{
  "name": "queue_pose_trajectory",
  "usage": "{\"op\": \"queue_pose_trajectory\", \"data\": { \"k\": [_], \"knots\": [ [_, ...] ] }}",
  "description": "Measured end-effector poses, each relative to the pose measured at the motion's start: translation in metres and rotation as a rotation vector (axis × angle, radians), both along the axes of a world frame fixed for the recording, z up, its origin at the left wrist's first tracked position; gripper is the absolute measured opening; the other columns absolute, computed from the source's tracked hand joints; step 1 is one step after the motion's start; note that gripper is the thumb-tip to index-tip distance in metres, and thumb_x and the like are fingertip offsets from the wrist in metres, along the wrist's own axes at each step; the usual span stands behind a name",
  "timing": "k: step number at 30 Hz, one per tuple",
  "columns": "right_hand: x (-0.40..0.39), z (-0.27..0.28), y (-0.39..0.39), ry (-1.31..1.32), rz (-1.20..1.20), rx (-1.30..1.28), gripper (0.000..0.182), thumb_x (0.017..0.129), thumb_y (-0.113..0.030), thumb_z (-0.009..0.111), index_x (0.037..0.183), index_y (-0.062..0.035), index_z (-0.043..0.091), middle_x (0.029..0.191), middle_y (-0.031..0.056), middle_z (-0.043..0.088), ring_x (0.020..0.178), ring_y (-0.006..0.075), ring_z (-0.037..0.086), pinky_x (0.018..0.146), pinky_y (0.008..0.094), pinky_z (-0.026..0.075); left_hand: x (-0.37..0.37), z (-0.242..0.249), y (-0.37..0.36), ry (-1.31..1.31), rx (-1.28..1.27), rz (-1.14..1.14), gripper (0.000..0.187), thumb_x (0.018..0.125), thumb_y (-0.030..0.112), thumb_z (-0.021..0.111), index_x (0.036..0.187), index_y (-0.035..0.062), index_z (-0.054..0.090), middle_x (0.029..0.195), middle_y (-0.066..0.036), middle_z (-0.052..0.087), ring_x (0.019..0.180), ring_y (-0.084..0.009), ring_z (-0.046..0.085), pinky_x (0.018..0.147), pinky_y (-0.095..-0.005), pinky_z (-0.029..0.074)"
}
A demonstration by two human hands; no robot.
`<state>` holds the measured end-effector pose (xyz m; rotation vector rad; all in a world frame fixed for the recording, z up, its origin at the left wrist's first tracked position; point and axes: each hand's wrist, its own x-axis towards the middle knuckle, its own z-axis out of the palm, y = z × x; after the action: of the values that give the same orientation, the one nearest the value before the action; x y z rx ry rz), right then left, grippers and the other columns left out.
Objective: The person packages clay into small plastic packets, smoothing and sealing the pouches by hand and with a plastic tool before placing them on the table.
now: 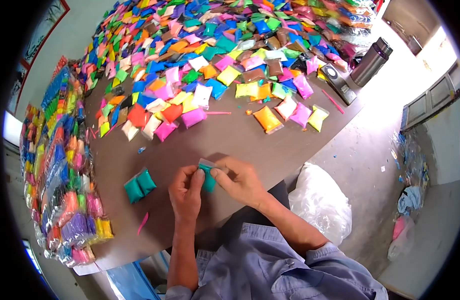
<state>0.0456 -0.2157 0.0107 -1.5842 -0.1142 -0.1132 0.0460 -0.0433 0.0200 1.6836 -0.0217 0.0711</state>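
Note:
Between my two hands, near the table's front edge, is a small clear packet with teal filling. The thumb and fingers of my left hand pinch its upper left side. My right hand grips the top right of the same packet, thumb toward the clear upper strip. Fingers hide part of the packet. To the left of my left hand, a pair of teal packets lies side by side on the brown table. A pink strip rests nearer the front edge.
A large heap of colourful packets covers the far side. Bagged bundles are stacked at the left. A steel flask and a dark oblong device stand at the far right. A white plastic bag sits on the floor at right.

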Motion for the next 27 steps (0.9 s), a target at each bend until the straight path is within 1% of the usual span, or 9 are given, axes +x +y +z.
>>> {"op": "queue_pose_trajectory", "data": {
  "k": [1,6,10,12,14,20,22,26,27],
  "knots": [
    [0.003,-0.003,-0.004,0.029,0.022,0.025,0.011,0.096,-0.011,0.07,0.103,-0.0014,0.071,0.086,0.0081,0.067,0.066,0.0142,0.058,0.06,0.0312,0.047,0.005,0.002,-0.007,-0.002,-0.027,-0.024,0.018,0.102,0.013,0.067,0.109,-0.0034,0.068,0.092,-0.002,0.069,0.085,-0.0049,0.06,0.075,-0.0229,0.05],
    [0.019,-0.005,-0.034,-0.057,-0.013,-0.079,0.014,0.096,-0.014,0.07,0.102,-0.001,0.071,0.08,0.0083,0.066,0.065,0.012,0.056,0.057,0.0316,0.045,0.033,0.001,-0.037,0.072,-0.241,-0.154,0.016,0.102,0.014,0.067,0.107,-0.0018,0.069,0.09,0.0,0.068,0.084,-0.0043,0.059,0.074,-0.0229,0.049],
    [0.026,-0.022,-0.039,-0.046,-0.098,-0.079,0.015,0.096,-0.016,0.07,0.104,-0.0027,0.071,0.077,0.0051,0.065,0.062,0.0077,0.054,0.053,0.0291,0.044,0.057,-0.02,-0.039,-0.087,0.078,-0.216,0.016,0.099,0.018,0.07,0.097,0.0019,0.071,0.083,0.001,0.066,0.078,-0.0061,0.058,0.07,-0.0277,0.05],
    [0.024,-0.025,-0.043,0.177,-0.08,-0.108,0.014,0.098,-0.016,0.068,0.106,-0.0038,0.071,0.078,0.0003,0.063,0.062,0.0055,0.053,0.051,0.027,0.043,0.065,-0.013,-0.042,-0.052,0.134,-0.235,0.009,0.099,0.012,0.068,0.099,0.0028,0.071,0.087,-0.001,0.067,0.082,-0.0076,0.061,0.076,-0.0272,0.051],
    [0.025,-0.011,-0.036,0.177,-0.081,0.038,0.013,0.101,-0.015,0.066,0.107,-0.0042,0.07,0.08,-0.0032,0.062,0.067,0.0044,0.054,0.056,0.025,0.043,0.073,-0.018,-0.043,-0.104,0.127,-0.261,0.013,0.098,0.014,0.07,0.097,0.002,0.072,0.086,-0.002,0.068,0.08,-0.0088,0.062,0.074,-0.0281,0.052],
    [0.026,-0.014,-0.041,0.079,-0.149,-0.116,0.01,0.102,-0.012,0.067,0.103,-0.0022,0.068,0.083,-0.0031,0.062,0.08,0.0048,0.055,0.069,0.0226,0.045,0.078,-0.016,-0.041,-0.113,-0.004,-0.349,0.022,0.095,0.023,0.075,0.099,0.0008,0.071,0.085,-0.007,0.069,0.076,-0.0121,0.063,0.068,-0.0309,0.053],
    [0.027,-0.015,-0.041,0.054,-0.167,-0.199,0.01,0.102,-0.012,0.068,0.103,-0.0015,0.069,0.082,-0.004,0.061,0.075,0.0036,0.053,0.065,0.0217,0.042,0.08,-0.019,-0.044,-0.162,-0.109,-0.281,0.021,0.095,0.023,0.074,0.099,0.0017,0.071,0.08,-0.011,0.068,0.07,-0.0158,0.063,0.064,-0.0334,0.051],
    [0.029,-0.016,-0.035,0.079,-0.23,-0.087,0.019,0.105,-0.021,0.063,0.104,-0.003,0.067,0.075,-0.0062,0.056,0.063,0.0007,0.044,0.057,0.0198,0.033,0.08,-0.033,-0.049,-0.347,0.003,-0.17,0.023,0.094,0.02,0.072,0.087,0.0008,0.062,0.072,-0.018,0.06,0.062,-0.0368,0.057,0.057,-0.0414,0.046],
    [0.03,-0.017,-0.035,0.078,-0.221,-0.107,0.019,0.106,-0.022,0.062,0.104,-0.0036,0.067,0.075,-0.0062,0.056,0.063,0.0007,0.044,0.057,0.0197,0.033,0.081,-0.033,-0.047,-0.339,0.01,-0.16,0.022,0.095,0.02,0.071,0.087,0.0009,0.063,0.073,-0.018,0.061,0.062,-0.0357,0.059,0.057,-0.0412,0.047]
  ]
}}
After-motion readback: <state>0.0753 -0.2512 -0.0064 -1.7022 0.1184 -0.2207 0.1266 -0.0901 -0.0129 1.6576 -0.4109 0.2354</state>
